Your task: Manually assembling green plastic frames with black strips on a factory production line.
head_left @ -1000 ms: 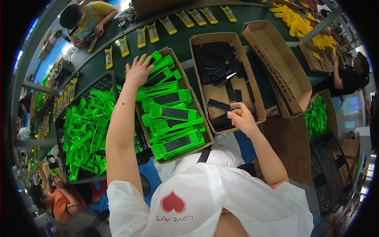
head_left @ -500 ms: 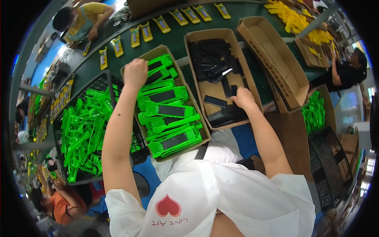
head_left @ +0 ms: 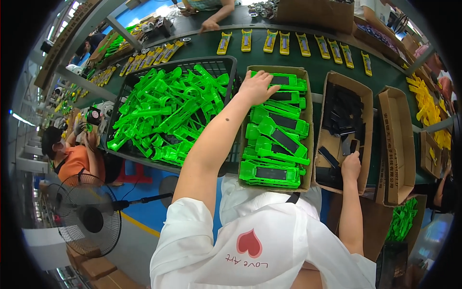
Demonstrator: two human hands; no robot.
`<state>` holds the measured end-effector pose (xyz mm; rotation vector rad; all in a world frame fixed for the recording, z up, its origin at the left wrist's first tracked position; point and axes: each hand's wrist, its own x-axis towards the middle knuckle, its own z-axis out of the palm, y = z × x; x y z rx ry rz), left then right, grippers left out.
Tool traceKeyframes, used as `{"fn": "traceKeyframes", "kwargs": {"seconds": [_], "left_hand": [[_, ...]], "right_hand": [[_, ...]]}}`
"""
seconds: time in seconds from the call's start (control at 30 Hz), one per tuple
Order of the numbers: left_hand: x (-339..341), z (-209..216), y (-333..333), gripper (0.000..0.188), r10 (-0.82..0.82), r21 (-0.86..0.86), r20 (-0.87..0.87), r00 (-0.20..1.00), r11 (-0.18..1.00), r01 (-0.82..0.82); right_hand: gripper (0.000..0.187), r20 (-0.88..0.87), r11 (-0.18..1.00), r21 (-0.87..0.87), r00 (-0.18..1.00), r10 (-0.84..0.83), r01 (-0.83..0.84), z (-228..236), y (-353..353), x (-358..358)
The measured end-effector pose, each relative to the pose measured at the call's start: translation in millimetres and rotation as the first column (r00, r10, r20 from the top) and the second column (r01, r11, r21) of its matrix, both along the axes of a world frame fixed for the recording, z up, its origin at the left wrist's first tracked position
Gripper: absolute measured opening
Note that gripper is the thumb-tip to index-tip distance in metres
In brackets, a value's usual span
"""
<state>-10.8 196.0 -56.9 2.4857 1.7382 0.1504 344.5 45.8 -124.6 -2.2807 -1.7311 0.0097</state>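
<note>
My left hand [head_left: 257, 88] rests with spread fingers on the far end of a stack of green plastic parts [head_left: 279, 174] with black rectangular inserts. The stack fills a long cardboard box [head_left: 309, 103] in front of me. In the narrower cardboard box [head_left: 368, 108] on the right, my right hand [head_left: 351, 166] pinches a small black rectangular plate [head_left: 353, 145] between its fingertips. Loose black plates [head_left: 342, 103] are heaped at that box's far end, and another black plate [head_left: 328, 157] lies to the left of my right hand.
A black crate [head_left: 233, 67] piled with tangled green parts [head_left: 168, 111] stands on the left. Yellow pieces [head_left: 303, 44] line the green table behind the boxes. An open cardboard box [head_left: 397, 144] stands at the right. A fan [head_left: 89, 216] and a person in orange [head_left: 79, 161] are at lower left.
The view has swung left, so the boxes appear further right. My left hand has gone from curled to spread fingers on the green parts. My right hand still pinches a black plate.
</note>
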Motion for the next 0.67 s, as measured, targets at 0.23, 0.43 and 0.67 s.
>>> {"fn": "traceKeyframes", "kwargs": {"seconds": [0.23, 0.43, 0.67], "left_hand": [[22, -15, 17, 0.064, 0.118, -0.132, 0.012, 0.993, 0.985, -0.115], [31, -6, 38, 0.061, 0.164, -0.090, -0.001, 0.987, 0.983, -0.163], [17, -6, 39, 0.060, 0.025, 0.113, 0.382, 0.924, 0.991, -0.073]], "right_hand": [[0.015, -0.068, 0.984, 0.094, 0.985, 0.157, -0.150, -3, 3, -18], [0.017, -0.128, 0.983, 0.092, 0.977, 0.171, -0.160, -11, -2, -13], [0.022, -0.213, 0.981, 0.130, 0.962, 0.168, -0.142, -11, 0, -8]]}}
